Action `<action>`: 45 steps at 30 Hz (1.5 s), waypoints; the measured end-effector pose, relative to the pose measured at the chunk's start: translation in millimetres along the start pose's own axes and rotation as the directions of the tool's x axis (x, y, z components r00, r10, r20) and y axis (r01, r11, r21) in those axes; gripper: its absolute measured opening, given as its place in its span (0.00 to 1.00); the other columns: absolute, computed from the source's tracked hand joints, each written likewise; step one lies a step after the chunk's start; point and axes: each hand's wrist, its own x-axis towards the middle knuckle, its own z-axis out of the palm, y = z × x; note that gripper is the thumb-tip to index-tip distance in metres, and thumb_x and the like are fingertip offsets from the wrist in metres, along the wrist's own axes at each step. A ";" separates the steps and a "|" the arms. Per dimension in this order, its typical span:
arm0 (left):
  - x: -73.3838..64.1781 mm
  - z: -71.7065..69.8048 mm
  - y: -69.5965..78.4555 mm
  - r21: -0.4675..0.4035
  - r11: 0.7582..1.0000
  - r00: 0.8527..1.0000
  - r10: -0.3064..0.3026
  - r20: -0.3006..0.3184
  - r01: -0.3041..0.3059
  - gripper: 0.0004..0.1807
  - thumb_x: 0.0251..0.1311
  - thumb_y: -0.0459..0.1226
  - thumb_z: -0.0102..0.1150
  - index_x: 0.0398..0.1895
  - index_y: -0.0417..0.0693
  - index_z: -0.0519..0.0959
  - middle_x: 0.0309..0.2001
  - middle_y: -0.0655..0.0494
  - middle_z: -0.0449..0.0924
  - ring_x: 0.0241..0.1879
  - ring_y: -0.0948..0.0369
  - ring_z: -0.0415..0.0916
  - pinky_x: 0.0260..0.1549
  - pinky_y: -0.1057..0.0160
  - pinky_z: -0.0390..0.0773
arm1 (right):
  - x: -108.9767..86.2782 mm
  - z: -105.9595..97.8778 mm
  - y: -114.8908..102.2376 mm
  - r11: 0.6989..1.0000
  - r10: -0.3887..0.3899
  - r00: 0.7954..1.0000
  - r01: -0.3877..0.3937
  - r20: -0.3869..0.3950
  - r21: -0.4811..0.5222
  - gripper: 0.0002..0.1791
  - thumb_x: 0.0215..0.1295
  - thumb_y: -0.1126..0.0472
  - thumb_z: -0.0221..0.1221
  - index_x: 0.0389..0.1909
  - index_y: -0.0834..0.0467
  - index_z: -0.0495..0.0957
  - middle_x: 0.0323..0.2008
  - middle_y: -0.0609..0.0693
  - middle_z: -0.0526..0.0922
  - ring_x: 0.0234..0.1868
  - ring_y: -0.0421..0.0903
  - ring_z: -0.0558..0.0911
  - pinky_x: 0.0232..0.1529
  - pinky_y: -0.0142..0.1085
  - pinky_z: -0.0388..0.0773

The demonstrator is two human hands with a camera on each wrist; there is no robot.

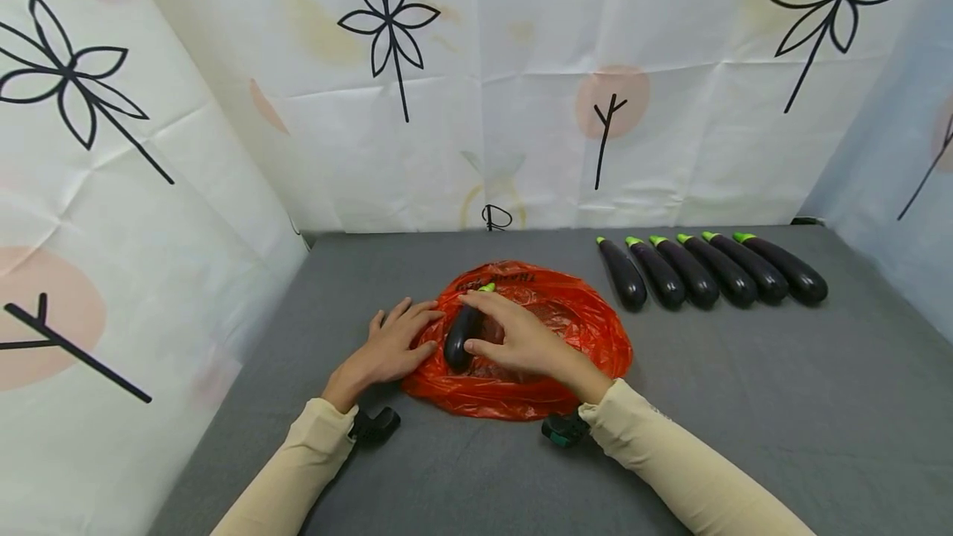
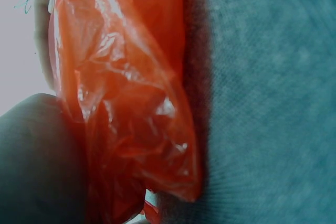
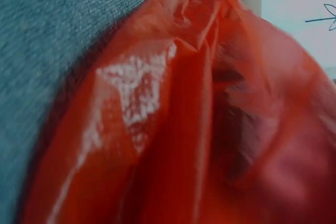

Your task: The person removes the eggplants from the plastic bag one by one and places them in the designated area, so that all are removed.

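An open red plastic bag point(image 1: 588, 313) lies spread on the grey table, its rim forming a rough ring. Inside that ring rests one dark purple eggplant point(image 1: 463, 329) with a green stem end. My left hand point(image 1: 390, 346) presses on the bag's left rim with fingers spread. Over the eggplant reaches my right hand point(image 1: 524, 337), index finger across its upper part and thumb by its lower side, with a wide gap between them. The left wrist view has the crinkled bag side point(image 2: 126, 93) by the thumb; in the right wrist view the bag point(image 3: 173, 129) hides the fingers.
Several eggplants point(image 1: 692, 271) lie side by side in a row at the back right, stems pointing away. The grey table point(image 1: 744, 404) runs back to a white patterned cloth point(image 1: 521, 147), which also hangs on the left and right.
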 end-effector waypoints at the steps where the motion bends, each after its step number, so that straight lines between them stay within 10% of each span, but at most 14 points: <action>1: 0.1 0.1 0.2 0.000 1.000 1.000 0.000 -0.001 0.000 0.27 0.73 0.44 0.53 0.74 0.53 0.69 0.79 0.50 0.59 0.80 0.37 0.44 0.68 0.21 0.38 | 1.3 1.4 -0.3 1.000 -0.011 1.000 0.011 0.022 0.008 0.37 0.71 0.52 0.63 0.78 0.50 0.62 0.77 0.57 0.64 0.71 0.58 0.72 0.62 0.56 0.76; 9: 1.4 1.3 1.3 0.008 1.000 1.000 0.001 -0.004 -0.001 0.27 0.73 0.44 0.53 0.74 0.54 0.69 0.79 0.51 0.59 0.80 0.37 0.44 0.68 0.21 0.38 | 1.0 0.1 -3.5 1.000 -0.006 0.991 0.006 0.137 -0.004 0.33 0.74 0.50 0.59 0.77 0.49 0.64 0.76 0.53 0.66 0.74 0.53 0.70 0.69 0.55 0.71; 17: 1.4 -0.2 0.5 0.005 1.000 1.000 0.009 -0.008 -0.009 0.27 0.73 0.44 0.53 0.74 0.53 0.69 0.79 0.50 0.58 0.80 0.37 0.44 0.67 0.21 0.37 | -9.6 -5.8 1.0 0.999 0.037 0.999 -0.037 0.030 -0.003 0.33 0.71 0.47 0.62 0.73 0.50 0.70 0.59 0.51 0.73 0.35 0.45 0.76 0.36 0.34 0.76; 33: 0.3 -0.1 -0.8 -0.006 1.000 1.000 -0.004 0.003 0.004 0.28 0.73 0.44 0.53 0.75 0.53 0.68 0.80 0.51 0.58 0.81 0.37 0.43 0.67 0.21 0.37 | -26.7 10.5 6.2 0.967 0.247 0.956 -0.253 -0.158 -0.019 0.40 0.53 0.36 0.73 0.64 0.49 0.72 0.58 0.54 0.68 0.42 0.46 0.77 0.41 0.39 0.79; 45: -0.8 0.4 -1.7 -0.015 1.000 1.000 0.012 -0.003 -0.012 0.28 0.74 0.44 0.52 0.75 0.53 0.68 0.80 0.50 0.58 0.81 0.38 0.43 0.68 0.21 0.36 | -31.4 -3.0 10.9 0.978 0.207 0.975 -0.206 -0.087 0.016 0.32 0.62 0.57 0.64 0.69 0.50 0.73 0.63 0.58 0.69 0.48 0.52 0.78 0.43 0.42 0.80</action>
